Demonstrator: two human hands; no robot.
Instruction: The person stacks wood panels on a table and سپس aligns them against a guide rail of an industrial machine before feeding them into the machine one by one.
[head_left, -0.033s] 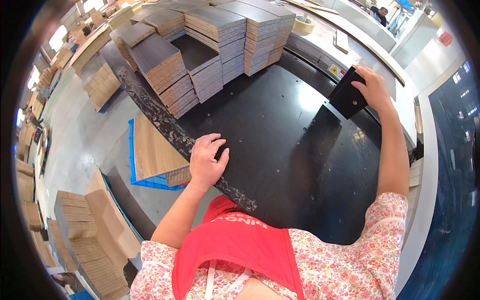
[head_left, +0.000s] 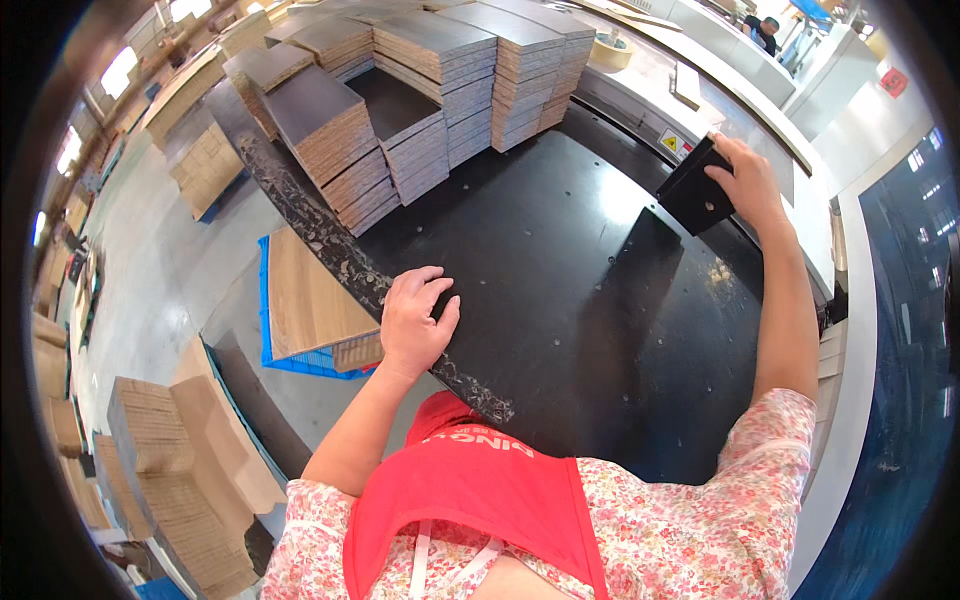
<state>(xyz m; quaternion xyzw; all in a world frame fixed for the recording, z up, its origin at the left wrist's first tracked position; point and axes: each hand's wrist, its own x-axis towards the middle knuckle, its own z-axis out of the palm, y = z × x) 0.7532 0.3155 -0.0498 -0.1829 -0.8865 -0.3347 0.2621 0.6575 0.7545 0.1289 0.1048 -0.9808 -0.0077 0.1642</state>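
Note:
My left hand (head_left: 412,325) rests at the near left edge of a black tabletop (head_left: 510,290), its fingers loosely apart and nothing in them. At the table's right side, my right hand (head_left: 748,180) grips the upper edge of an upright black plate (head_left: 692,200) with a round hole in it. The thumb lies on the plate's near face, and the other fingers go over its top, partly hidden. Stacks of dark-faced chipboard panels (head_left: 420,160) stand on the far left part of the table, apart from both hands.
A pale machine bed (head_left: 645,75) carrying a tape roll (head_left: 612,50) runs along the far right. Wood-grain boards (head_left: 310,300) in a blue crate lie left, below the table edge. Cardboard (head_left: 215,440) stands at lower left. Another person (head_left: 762,32) is far off.

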